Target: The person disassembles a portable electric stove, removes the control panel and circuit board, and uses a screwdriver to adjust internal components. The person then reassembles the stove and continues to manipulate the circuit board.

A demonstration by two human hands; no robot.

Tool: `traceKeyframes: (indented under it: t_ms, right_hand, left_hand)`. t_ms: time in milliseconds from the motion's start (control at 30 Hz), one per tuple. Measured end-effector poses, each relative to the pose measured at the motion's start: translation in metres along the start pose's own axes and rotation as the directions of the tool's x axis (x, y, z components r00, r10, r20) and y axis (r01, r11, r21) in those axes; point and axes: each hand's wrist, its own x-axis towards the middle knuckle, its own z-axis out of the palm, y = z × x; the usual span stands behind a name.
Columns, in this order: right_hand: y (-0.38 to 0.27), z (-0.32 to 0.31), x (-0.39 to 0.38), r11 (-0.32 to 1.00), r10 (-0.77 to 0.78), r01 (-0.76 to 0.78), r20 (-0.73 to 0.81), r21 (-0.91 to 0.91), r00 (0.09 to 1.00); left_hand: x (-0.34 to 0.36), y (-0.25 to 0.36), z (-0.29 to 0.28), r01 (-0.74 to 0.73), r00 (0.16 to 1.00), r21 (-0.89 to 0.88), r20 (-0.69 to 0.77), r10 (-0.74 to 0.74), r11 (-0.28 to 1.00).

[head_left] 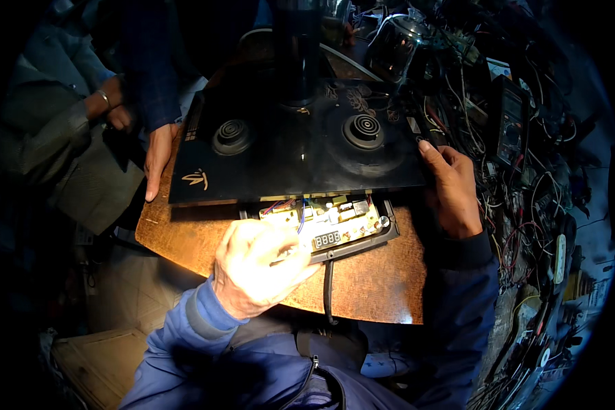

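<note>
My right hand (pixel 452 184) grips the right edge of a black glass cooktop (pixel 287 160), thumb on top and fingers beneath. Two round ringed burners sit on that cooktop. Below its near edge, a black housing (pixel 359 246) partly shows, holding a lit circuit board (pixel 345 215) with wires and a small digit display (pixel 326 239). At the board's near left corner is my left hand (pixel 260 263), its fingers curled together. Glare washes that hand out, so whatever it may hold cannot be made out. The rest of the housing is hidden under the cooktop.
Another person's hand (pixel 158 158) touches the cooktop's left side, with a second person's arm (pixel 106 102) beyond. Everything rests on a worn wooden board (pixel 383 287); a black cord (pixel 329 290) hangs over it. Tangled wires, a multimeter (pixel 511 126) and a glass kettle (pixel 396 48) crowd the right.
</note>
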Motion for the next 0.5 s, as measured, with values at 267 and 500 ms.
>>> traceKeyframes:
  t_ms: [267, 500]
  right_hand:
    - [-0.028, 0.002, 0.008, 0.980, -0.117, 0.119, -0.023, 0.161, 0.993]
    - [0.005, 0.006, 0.035, 0.990, -0.005, 0.003, 0.013, 0.138, 1.000]
  left_hand:
    - [0.005, -0.010, 0.002, -0.060, 0.996, -0.167, 0.056, 0.070, 0.984]
    - [0.006, -0.008, 0.005, 0.031, 0.996, -0.190, 0.084, -0.016, 0.981]
